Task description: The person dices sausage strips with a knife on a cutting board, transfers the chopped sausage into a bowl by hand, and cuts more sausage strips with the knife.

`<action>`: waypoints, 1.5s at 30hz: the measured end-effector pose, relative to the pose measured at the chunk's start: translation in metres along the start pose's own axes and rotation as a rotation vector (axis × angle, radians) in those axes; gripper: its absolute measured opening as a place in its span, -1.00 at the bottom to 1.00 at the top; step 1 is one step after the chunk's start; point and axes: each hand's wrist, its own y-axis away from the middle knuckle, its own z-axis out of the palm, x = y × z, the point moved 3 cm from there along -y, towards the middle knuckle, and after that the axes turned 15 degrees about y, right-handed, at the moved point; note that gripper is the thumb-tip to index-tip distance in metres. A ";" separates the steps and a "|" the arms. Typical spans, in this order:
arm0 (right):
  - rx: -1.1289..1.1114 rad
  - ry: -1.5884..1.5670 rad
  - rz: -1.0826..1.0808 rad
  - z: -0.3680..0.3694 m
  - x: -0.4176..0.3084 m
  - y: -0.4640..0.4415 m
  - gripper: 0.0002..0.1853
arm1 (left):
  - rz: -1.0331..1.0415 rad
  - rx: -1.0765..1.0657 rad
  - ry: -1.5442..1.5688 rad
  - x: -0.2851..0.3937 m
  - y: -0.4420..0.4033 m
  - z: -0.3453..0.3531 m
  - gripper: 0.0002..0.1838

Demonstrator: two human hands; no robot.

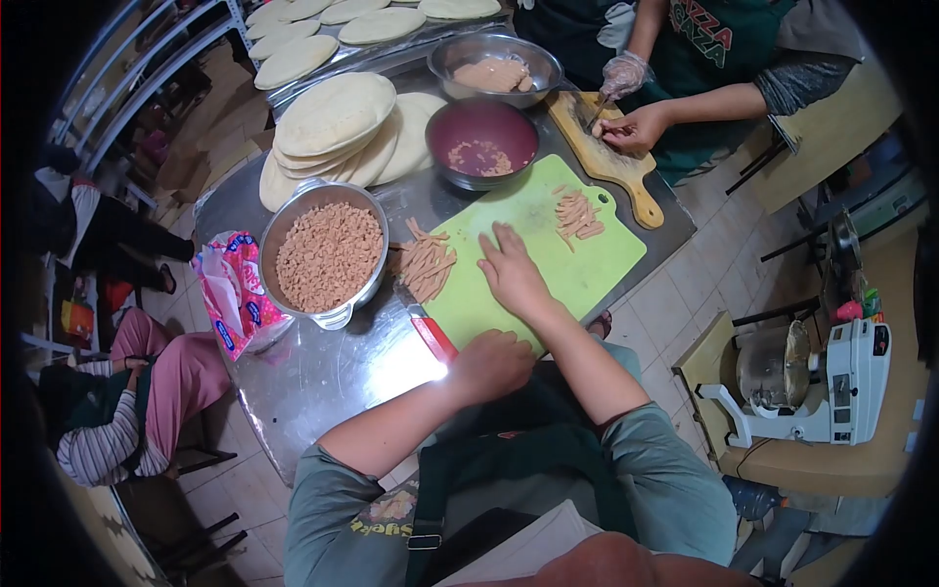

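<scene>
My right hand (pixel 514 277) lies on the green cutting board (pixel 577 256) with its fingers stretched out. At the board's near edge, my left hand (pixel 492 366) is curled into a fist; what it holds, if anything, is hidden. Beside the left hand is a knife with a red handle (pixel 436 338), its blade partly covered. Light brown strips of food (pixel 426 264) lie in a pile at the board's left edge. A smaller pile of strips (pixel 579 215) sits near its far right corner. Left of the board stands a metal pot (pixel 337 316) full of small brown pieces.
Flatbreads (pixel 337 112) are stacked behind the pot. A maroon bowl (pixel 483 132) and a steel bowl (pixel 494 61) stand at the back. Across the table, a co-worker's gloved hand (pixel 624 74) works over a wooden board (pixel 621 174). A pink plastic package (pixel 235 298) lies left.
</scene>
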 end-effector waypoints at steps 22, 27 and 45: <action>0.213 0.066 -0.251 -0.029 0.033 0.037 -0.68 | 0.012 -0.008 0.022 0.004 -0.002 -0.006 -0.87; -0.088 -0.809 0.359 -0.029 0.049 -0.006 -0.71 | 0.019 -0.009 0.027 0.006 -0.002 -0.010 -0.87; 0.099 -0.452 -0.510 -0.084 -0.152 -0.098 -0.66 | 0.119 0.116 0.219 -0.004 0.002 0.000 -0.85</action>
